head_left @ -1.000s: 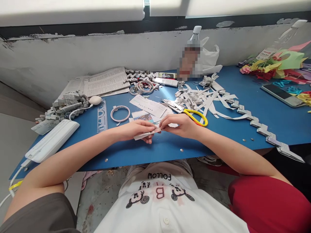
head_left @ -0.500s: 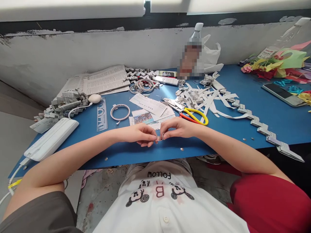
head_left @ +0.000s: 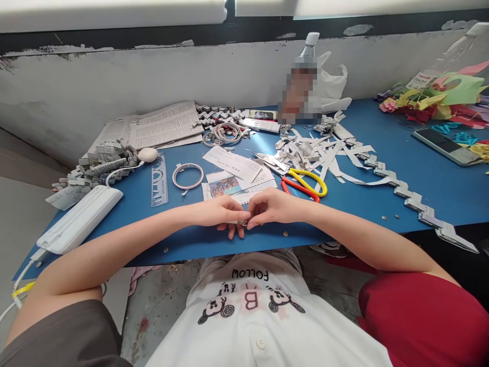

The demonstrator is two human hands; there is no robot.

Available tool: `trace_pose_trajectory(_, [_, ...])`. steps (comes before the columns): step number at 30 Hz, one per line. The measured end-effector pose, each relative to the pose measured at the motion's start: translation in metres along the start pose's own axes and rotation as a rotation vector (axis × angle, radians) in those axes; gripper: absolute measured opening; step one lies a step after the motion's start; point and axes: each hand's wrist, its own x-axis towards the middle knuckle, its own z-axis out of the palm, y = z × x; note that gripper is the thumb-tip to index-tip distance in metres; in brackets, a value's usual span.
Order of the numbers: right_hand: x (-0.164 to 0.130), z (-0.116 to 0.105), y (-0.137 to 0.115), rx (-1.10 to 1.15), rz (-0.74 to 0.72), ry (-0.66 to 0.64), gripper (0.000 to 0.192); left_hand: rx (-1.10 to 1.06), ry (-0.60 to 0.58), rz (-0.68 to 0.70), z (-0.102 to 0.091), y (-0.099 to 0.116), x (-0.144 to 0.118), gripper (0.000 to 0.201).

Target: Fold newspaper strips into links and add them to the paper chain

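Observation:
Over the near edge of the blue table (head_left: 214,243), my two hands meet around a small folded paper strip (head_left: 240,221). My left hand (head_left: 223,213) pinches the strip between thumb and fingers, its lower fingers hanging beneath. From the other side, my right hand (head_left: 269,206) is closed on the same strip, thumb and forefinger together at its end. Most of the strip is hidden by the fingers. Just beyond the hands lie flat printed paper pieces (head_left: 233,165). Scissors with yellow and red handles (head_left: 305,184) rest beyond my right hand.
Left of the papers are a tape roll (head_left: 188,176), a clear ruler (head_left: 159,181) and a white power strip (head_left: 80,219). Cut paper strips (head_left: 301,150) pile up behind the scissors. A folded paper chain (head_left: 414,201) runs along the right, near a phone (head_left: 445,147). A bottle (head_left: 301,86) stands behind.
My hands have drawn closer together, and the left fingers now extend lower under the strip. The right hand has shifted slightly left, uncovering more of the scissors' red handle.

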Motion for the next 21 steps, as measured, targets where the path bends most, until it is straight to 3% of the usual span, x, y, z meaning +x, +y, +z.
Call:
trace_pose_trajectory(7, [0.001, 0.001, 0.002, 0.057, 0.044, 0.07, 0.028, 0.077, 0.167, 0.045, 0.006, -0.002, 0.0, 0.039])
trace_pose_trajectory(11, [-0.003, -0.001, -0.001, 0.024, -0.01, 0.079, 0.026, -0.048, 0.129, 0.017, -0.012, 0.004, -0.006, 0.039])
trace_pose_trajectory(13, [-0.005, -0.001, -0.002, 0.071, -0.095, 0.182, 0.027, -0.193, 0.091, 0.041, -0.028, 0.003, -0.009, 0.044])
trace_pose_trajectory(16, [-0.004, 0.002, 0.0, 0.174, -0.227, 0.413, 0.03, -0.425, 0.157, 0.276, -0.043, -0.002, -0.008, 0.061])
trace_pose_trajectory(18, [-0.001, 0.005, 0.003, 0.231, -0.284, 0.518, 0.031, -0.414, 0.205, 0.352, -0.04, -0.006, -0.004, 0.059])
trace_pose_trajectory(21, [0.003, 0.011, 0.004, 0.266, -0.309, 0.557, 0.031, -0.354, 0.299, 0.292, -0.019, -0.01, 0.004, 0.044])
